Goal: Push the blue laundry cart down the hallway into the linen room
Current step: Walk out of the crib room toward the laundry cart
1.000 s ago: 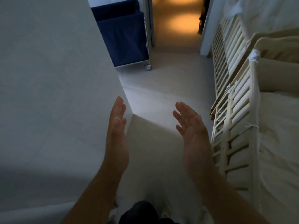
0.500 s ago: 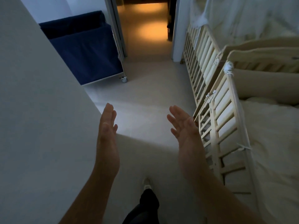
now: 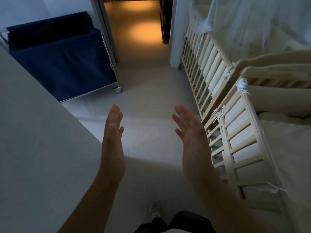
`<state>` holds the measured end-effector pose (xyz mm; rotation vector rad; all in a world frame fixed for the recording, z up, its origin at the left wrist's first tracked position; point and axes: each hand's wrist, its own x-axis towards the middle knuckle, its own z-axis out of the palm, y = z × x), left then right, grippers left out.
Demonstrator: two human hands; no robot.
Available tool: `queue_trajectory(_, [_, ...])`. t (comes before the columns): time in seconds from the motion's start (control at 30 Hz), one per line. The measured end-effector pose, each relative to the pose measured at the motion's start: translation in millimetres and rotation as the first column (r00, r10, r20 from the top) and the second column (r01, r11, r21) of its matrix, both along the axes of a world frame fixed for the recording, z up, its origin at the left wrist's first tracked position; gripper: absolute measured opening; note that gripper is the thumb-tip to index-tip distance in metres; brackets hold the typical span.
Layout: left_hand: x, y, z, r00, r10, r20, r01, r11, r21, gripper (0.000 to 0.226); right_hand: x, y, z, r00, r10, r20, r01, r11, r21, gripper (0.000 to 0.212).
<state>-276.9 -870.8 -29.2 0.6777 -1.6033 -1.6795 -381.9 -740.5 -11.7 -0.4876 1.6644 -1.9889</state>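
Observation:
The blue laundry cart (image 3: 64, 64) stands at the upper left, a dark blue fabric bin in a metal frame on small casters, partly hidden by a pale wall corner. My left hand (image 3: 113, 137) and my right hand (image 3: 190, 133) are raised in front of me, palms facing each other, fingers apart and holding nothing. Both hands are well short of the cart, with bare floor between.
A pale wall (image 3: 37, 148) fills the left side. Wooden cribs (image 3: 235, 132) with slatted sides and bedding line the right. An open doorway (image 3: 139, 31) with orange-lit floor lies straight ahead, next to the cart. My shoe (image 3: 155, 211) shows at the bottom.
The view has advanced and turned left, so more of the cart shows past the wall corner and it looks closer. Both hands stay open and raised in the same pose.

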Motion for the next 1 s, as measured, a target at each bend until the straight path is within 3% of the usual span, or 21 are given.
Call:
queue_trajectory(0.1, [-13.0, -20.4, -1.3, 1.000, -0.018, -0.018, 0.018, 1.000, 0.011, 0.061, -13.2, -18.5, 0.2, 1.000, -0.011, -0.023, 0.011, 1.000, -0.001, 0.066])
queue_trajectory(0.27, [-35.3, -46.8, -3.5, 0.999, -0.032, -0.030, 0.032, 0.999, 0.008, 0.086, -34.5, -44.4, -5.2, 0.999, -0.039, -0.020, 0.039, 0.999, -0.022, 0.064])
queue_trajectory(1.0, [-239.6, -152.0, -5.9, 0.997, 0.079, 0.002, -0.079, 0.997, -0.007, 0.078, -245.1, -152.8, -10.9, 0.999, 0.034, -0.013, -0.035, 0.999, -0.007, 0.060])
